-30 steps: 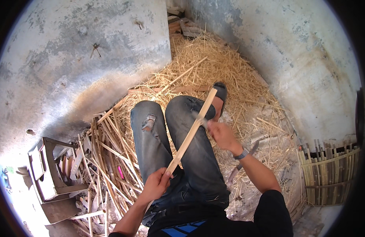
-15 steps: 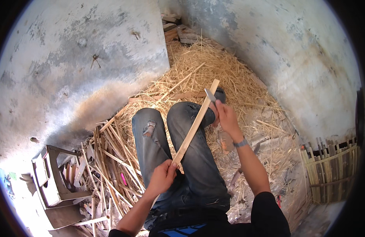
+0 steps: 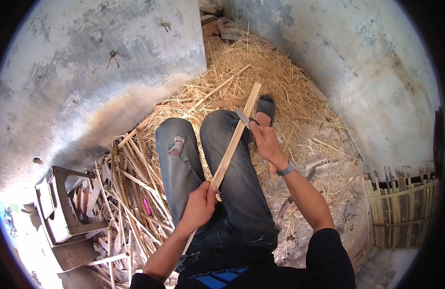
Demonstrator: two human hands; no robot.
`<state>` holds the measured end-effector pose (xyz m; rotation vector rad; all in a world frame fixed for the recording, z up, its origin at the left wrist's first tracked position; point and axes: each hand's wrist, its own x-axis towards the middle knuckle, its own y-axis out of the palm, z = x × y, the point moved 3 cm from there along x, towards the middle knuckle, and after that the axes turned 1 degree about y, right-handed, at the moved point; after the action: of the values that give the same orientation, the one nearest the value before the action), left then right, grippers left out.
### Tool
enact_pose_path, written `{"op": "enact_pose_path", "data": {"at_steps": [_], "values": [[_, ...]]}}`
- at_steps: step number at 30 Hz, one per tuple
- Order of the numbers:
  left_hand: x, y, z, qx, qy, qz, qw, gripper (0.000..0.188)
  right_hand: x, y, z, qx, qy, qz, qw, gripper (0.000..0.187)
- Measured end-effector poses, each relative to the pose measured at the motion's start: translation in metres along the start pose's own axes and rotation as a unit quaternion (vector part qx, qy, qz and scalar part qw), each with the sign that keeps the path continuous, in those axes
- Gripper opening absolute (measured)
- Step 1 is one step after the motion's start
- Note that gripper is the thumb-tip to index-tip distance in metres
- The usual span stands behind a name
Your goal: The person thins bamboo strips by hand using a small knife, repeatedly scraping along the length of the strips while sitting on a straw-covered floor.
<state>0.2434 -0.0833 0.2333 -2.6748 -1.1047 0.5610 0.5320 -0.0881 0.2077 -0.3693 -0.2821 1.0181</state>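
The left hand [image 3: 200, 207] grips the near end of a wooden strip [image 3: 231, 147]; the strip slants away over the right leg [image 3: 244, 192] — its far end above the straw [image 3: 266, 62]; the right hand [image 3: 268, 143] clasps a knife [image 3: 242, 115], the blade crossing the strip's upper part; sticks [image 3: 128, 176] lie heaped at the left.

Two plastered walls, left [image 3: 150, 33] and right [image 3: 347, 72], were pale and blotched with grey; brownish stains marked both. Straw-like litter [image 3: 261, 58] lay heaped over the floor [image 3: 307, 192] toward the far corner, thinning at right. A box-like frame [image 3: 80, 229] stood at lower left, beside glaring, washed-out light. A slatted, basket-like structure [image 3: 400, 202] stood near the right wall's foot. Left wall shading: bluish grey low down.
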Motion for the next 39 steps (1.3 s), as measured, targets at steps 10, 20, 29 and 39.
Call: {"op": "enact_pose_path", "data": {"at_steps": [10, 20, 29, 39], "values": [[0.027, 0.007, 0.001, -0.128, -0.047, 0.041, 0.990, 0.030, -0.060, 0.021, 0.022, 0.013, -0.006, 0.131, 0.991, 0.062], [0.012, -0.006, -0.009, -0.025, -0.019, 0.013, 0.999, 0.034, -0.023, 0.001, 0.010, 0.041, 0.026, 0.012, 0.999, 0.062], [0.000, -0.004, -0.021, 0.041, 0.013, -0.040, 0.998, 0.031, 0.049, -0.017, 0.023, -0.059, -0.024, -0.124, 0.990, 0.057], [0.015, 0.005, -0.009, -0.025, -0.013, -0.014, 1.000, 0.032, -0.023, 0.020, 0.046, -0.001, -0.046, 0.007, 0.999, 0.052]]}}
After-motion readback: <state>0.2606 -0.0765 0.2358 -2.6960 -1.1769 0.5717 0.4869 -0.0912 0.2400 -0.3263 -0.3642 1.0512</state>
